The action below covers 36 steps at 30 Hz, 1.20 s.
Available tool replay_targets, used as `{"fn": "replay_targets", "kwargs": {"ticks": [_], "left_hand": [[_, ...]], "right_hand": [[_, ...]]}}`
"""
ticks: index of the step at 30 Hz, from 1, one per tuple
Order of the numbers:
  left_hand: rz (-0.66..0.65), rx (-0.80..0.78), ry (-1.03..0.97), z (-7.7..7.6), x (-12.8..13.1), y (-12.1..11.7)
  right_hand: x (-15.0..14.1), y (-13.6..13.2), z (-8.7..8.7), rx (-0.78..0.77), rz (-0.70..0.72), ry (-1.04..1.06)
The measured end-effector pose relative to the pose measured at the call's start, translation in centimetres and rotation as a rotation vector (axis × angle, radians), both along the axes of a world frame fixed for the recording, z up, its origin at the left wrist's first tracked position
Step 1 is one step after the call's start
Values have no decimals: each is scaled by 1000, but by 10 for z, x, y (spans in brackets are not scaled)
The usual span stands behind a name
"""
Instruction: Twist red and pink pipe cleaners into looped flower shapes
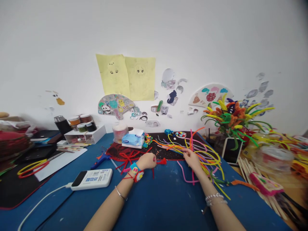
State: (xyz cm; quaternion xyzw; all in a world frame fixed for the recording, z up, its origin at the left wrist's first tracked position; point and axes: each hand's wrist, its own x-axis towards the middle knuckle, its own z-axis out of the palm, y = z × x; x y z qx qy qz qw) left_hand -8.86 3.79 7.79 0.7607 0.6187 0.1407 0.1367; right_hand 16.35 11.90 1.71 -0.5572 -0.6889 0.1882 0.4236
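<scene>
Containers at the left rear comprise a white organizer [100, 132] with four jars [82, 127] on top and small items in its compartments. A translucent tub [120, 134] follows; its contents cannot be made out. Beside it, a blue tissue pack [133, 140] shows a white tissue at its opening. A shallow dish [176, 135] at the rear holds multicolored balls [180, 134]. At the right, a dark vase [218, 143] holds a bouquet of fuzzy flowers [232, 112]; a clear tub [273, 158] farther right has blurred contents.

Left hand [146, 161]: closed in a fist, gripping a red stem [161, 161] whose flared end projects to the right. Red stems [127, 156] lie just beyond this hand. Right hand [190, 157]: fingers bent at the near side of a loose pile of colored stems [211, 153]; whether it grips any cannot be told.

Surface: blue desk [163, 205], with a dark mat [168, 154] under the colored stems. A white power bank [98, 179] with a cable and a blue glue gun [101, 160] occupy the left side.

Room: white wall [154, 29] carrying two yellow drawings [141, 78], two decorated fans [211, 95] and small cutouts [172, 97].
</scene>
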Motion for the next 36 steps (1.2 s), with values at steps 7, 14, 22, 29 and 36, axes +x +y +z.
{"fn": "replay_targets", "kwargs": {"ticks": [7, 14, 22, 29, 36], "left_hand": [[-126, -1, -209, 37, -12, -3], [-123, 16, -384, 45, -17, -6], [-40, 258, -130, 38, -6, -11], [-244, -241, 44, 39, -4, -23], [-217, 14, -218, 31, 4, -14]], "right_hand": [[-53, -43, 30, 54, 393, 222], [-75, -66, 38, -95, 589, 456], [-73, -69, 36, 66, 304, 234], [-72, -66, 36, 159, 304, 67], [-75, -64, 33, 124, 433, 187]]}}
